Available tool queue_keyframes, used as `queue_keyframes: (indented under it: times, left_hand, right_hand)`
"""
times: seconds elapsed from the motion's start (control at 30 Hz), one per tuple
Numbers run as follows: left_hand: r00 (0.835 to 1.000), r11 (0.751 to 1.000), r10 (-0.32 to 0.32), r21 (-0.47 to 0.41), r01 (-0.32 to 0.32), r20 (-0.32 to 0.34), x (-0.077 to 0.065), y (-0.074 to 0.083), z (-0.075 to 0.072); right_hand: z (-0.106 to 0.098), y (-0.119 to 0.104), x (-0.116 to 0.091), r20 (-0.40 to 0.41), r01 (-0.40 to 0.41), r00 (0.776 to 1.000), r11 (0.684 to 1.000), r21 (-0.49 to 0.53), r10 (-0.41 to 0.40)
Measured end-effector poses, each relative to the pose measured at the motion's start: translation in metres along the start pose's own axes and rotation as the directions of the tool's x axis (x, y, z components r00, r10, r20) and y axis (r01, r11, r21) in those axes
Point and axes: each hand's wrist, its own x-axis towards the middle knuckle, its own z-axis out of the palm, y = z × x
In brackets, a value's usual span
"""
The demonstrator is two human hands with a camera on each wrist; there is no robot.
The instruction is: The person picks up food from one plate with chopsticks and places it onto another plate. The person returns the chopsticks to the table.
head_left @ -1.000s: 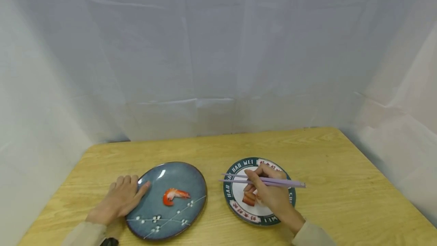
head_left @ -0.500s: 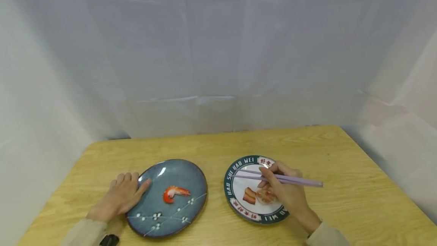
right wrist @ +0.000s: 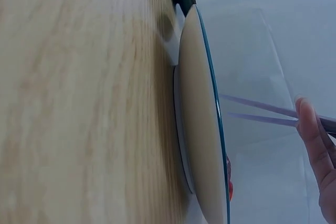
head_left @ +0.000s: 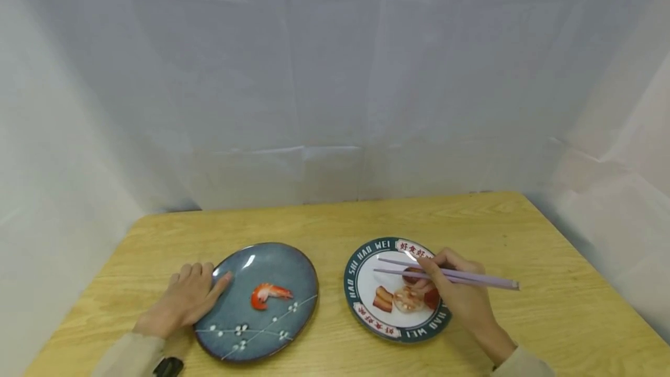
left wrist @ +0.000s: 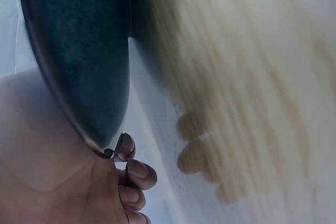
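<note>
Closest to me are my beige sleeves [head_left: 523, 364], plus a small black thing [head_left: 168, 367] by my left wrist, too cut off to tell what it is. The near edge of the surface [head_left: 330, 359] is out of shot.

Next out is my left hand [head_left: 180, 304], over toward the left edge. The fingers [head_left: 195, 270] there are laid out loose and pretty straight, not wrapped around anything, with my thumb over the rim of the blue plate [head_left: 235, 284]. That plate has a white blossom pattern on its near part, and a curled orange-red shrimp [head_left: 260, 295] lies around its middle.

Over toward the right edge, my right hand [head_left: 463, 292] has its fingers closed on a pair of lilac chopsticks [head_left: 484, 280]. Back ends point at the right edge, tips are a bit apart with nothing pinched, sitting over the green-rimmed plate [head_left: 361, 275]. Can't tell if they touch it.

On that plate, nearest first: a pork slice [head_left: 383, 299] beside a round lotus slice [head_left: 408, 300], a red piece [head_left: 431, 298] partly under my hand, then a brown piece [head_left: 411, 275] under the chopsticks.

Past both plates there's bare wood up to the far edge, then pale sheeting [head_left: 335, 74] hanging behind.
</note>
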Motion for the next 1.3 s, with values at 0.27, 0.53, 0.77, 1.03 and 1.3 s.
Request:
queue_keyframes:
  times: [0.27,0.53,0.77,1.03,1.3]
  left_hand:
    - [1.0,1.0,0.004,0.001,-0.004,-0.003,0.0,0.0,0.0]
    - [0.999,1.0,0.016,0.006,-0.016,-0.044,0.002,-0.001,-0.001]
    - [0.999,1.0,0.014,0.008,-0.014,-0.033,0.001,-0.001,0.001]
    - [1.0,1.0,0.006,0.002,-0.006,-0.02,0.0,-0.001,0.002]
    - [1.0,1.0,0.001,-0.003,-0.001,-0.013,-0.001,0.001,0.0]
  right_hand:
    - [-0.012,0.001,-0.003,0.006,0.029,1.0,0.998,0.05,-0.029]
    - [-0.019,-0.002,-0.001,-0.009,0.014,1.0,0.999,0.038,-0.014]
    - [-0.028,-0.002,-0.005,-0.011,0.013,1.0,1.0,-0.012,-0.014]
    - [-0.039,-0.005,-0.009,-0.025,-0.015,1.0,0.998,-0.062,0.014]
    - [-0.051,-0.003,-0.014,-0.07,-0.074,0.995,0.988,-0.135,0.065]
